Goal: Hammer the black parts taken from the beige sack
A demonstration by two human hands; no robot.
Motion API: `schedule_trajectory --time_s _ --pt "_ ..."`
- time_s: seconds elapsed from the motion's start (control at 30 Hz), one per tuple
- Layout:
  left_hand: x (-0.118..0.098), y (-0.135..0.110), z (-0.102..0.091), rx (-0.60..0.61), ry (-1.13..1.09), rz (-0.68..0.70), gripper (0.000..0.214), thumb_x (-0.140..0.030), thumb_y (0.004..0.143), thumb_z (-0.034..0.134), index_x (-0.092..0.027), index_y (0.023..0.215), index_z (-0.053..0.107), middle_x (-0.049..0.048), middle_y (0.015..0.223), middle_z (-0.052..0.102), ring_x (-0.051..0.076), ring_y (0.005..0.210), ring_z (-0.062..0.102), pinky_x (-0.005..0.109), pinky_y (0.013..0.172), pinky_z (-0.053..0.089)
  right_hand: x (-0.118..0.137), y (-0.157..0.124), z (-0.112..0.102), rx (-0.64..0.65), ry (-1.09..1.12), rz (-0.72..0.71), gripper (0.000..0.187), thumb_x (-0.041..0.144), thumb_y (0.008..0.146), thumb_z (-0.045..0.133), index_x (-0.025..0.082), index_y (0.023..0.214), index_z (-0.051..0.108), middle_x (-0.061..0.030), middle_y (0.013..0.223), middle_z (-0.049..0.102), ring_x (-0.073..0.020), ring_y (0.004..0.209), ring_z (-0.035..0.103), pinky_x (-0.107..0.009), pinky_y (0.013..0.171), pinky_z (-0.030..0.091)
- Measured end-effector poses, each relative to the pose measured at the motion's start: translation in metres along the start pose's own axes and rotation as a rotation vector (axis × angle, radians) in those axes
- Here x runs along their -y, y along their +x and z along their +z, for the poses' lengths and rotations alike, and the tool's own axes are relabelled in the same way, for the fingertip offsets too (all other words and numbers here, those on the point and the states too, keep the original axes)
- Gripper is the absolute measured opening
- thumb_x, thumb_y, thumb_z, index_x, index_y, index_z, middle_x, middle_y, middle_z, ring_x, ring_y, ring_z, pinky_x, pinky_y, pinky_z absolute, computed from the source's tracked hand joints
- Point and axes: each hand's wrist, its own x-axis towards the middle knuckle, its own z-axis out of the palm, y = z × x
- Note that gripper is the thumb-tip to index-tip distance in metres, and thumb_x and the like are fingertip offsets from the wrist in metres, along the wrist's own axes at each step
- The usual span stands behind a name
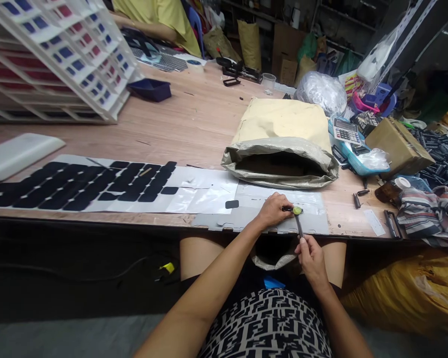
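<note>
My left hand (274,210) is closed, its fingers pinching a small dark piece with a yellow-green round tip (297,211) over a grey sheet (246,219) at the table's near edge. My right hand (311,256) is closed round the lower end of a thin dark tool (299,229) that points up toward the yellow-green tip. One loose black patch (232,204) lies on the sheet just left of my left hand. Farther left, rows of black patches (82,184) cover white backing sheets (205,191).
An open grey-and-tan sack (283,159) lies behind my hands. A calculator (345,132), a cardboard box (397,144), folded cloth (425,209) and clutter fill the right. A white rack (59,54) with blue and red swatches stands at the back left. Another person in yellow (164,20) sits opposite.
</note>
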Motion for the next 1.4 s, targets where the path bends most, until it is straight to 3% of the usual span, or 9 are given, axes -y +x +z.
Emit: schedule_trajectory --time_s 0.27,0.43,0.57,0.73,0.93,1.1,1.27,1.33,1.4 --pt "0.000 -0.003 0.000 -0.004 0.044 0.019 0.017 -0.024 0.077 0.076 -0.024 0.093 0.078 0.0039 0.089 0.066 0.022 0.093 0.052 0.034 0.084 0.043 -0.047 0.009 0.017 0.033 -0.059 -0.027 0.041 0.058 0.083 0.062 0.018 0.087 0.068 -0.0046 0.078 0.066 -0.0187 0.072 0.058 -0.029 0.067 0.046" --pt "-0.001 0.000 -0.001 -0.003 0.017 0.011 0.017 -0.032 0.077 0.077 -0.023 0.090 0.076 0.0037 0.085 0.066 0.023 0.092 0.054 0.034 0.082 0.044 -0.072 0.012 0.033 0.063 -0.090 0.041 0.044 0.061 0.082 0.058 0.019 0.069 0.058 0.0003 0.062 0.054 -0.0165 0.063 0.048 -0.028 0.063 0.039" --pt "-0.010 -0.005 -0.010 -0.146 -0.135 0.010 0.020 -0.037 0.090 0.061 -0.020 0.096 0.070 0.0047 0.091 0.067 0.020 0.089 0.058 0.034 0.083 0.047 -0.072 0.014 0.036 0.079 -0.034 0.040 0.042 0.058 0.082 0.059 0.019 0.067 0.056 0.0013 0.061 0.051 -0.0148 0.062 0.046 -0.027 0.061 0.037" --pt "-0.019 -0.078 -0.003 -0.252 -0.258 -0.025 0.029 -0.044 0.093 0.050 -0.022 0.107 0.064 0.0060 0.095 0.071 0.019 0.082 0.065 0.034 0.078 0.052 -0.068 0.016 0.036 0.100 0.095 0.103 0.043 0.060 0.076 0.065 0.017 0.071 0.062 0.0014 0.060 0.053 -0.0142 0.060 0.046 -0.026 0.059 0.037" --pt "0.001 -0.158 0.041 0.111 -0.096 -0.230 0.030 -0.049 0.094 0.049 -0.027 0.106 0.068 0.0044 0.088 0.074 0.021 0.077 0.070 0.032 0.075 0.053 -0.074 0.018 0.039 0.080 0.165 0.160 0.048 0.062 0.074 0.067 0.016 0.064 0.064 0.0014 0.052 0.051 -0.0129 0.051 0.044 -0.026 0.052 0.034" --pt "-0.005 -0.137 0.042 0.367 0.115 -0.512 0.030 -0.042 0.091 0.056 -0.024 0.110 0.070 0.0087 0.090 0.075 0.028 0.089 0.071 0.033 0.073 0.050 -0.077 0.020 0.039 0.078 0.159 0.166 0.049 0.064 0.074 0.066 0.017 0.062 0.064 0.0030 0.047 0.046 -0.0122 0.047 0.041 -0.026 0.048 0.032" --pt "-0.040 -0.090 -0.020 0.679 -0.280 -0.198 0.037 -0.044 0.086 0.065 -0.022 0.116 0.072 0.0021 0.082 0.073 0.016 0.071 0.065 0.023 0.064 0.044 -0.079 0.027 0.037 0.097 0.151 0.189 0.052 0.064 0.072 0.064 0.016 0.053 0.061 0.0026 0.045 0.043 -0.0105 0.047 0.037 -0.026 0.050 0.030" --pt "-0.042 -0.055 -0.047 0.530 -0.323 -0.160 0.040 -0.049 0.090 0.060 -0.019 0.114 0.072 0.0030 0.084 0.072 0.016 0.071 0.063 0.023 0.064 0.046 -0.082 0.028 0.038 0.106 0.151 0.205 0.053 0.066 0.071 0.064 0.016 0.053 0.062 0.0032 0.042 0.041 -0.0102 0.045 0.035 -0.026 0.048 0.028" --pt "-0.032 -0.013 -0.067 0.224 -0.187 -0.209 0.039 -0.047 0.093 0.055 -0.018 0.114 0.071 0.0057 0.090 0.072 0.019 0.079 0.064 0.028 0.072 0.049 -0.086 0.029 0.038 0.106 0.143 0.225 0.054 0.067 0.073 0.063 0.016 0.055 0.065 0.0038 0.040 0.038 -0.0106 0.042 0.035 -0.027 0.047 0.027"
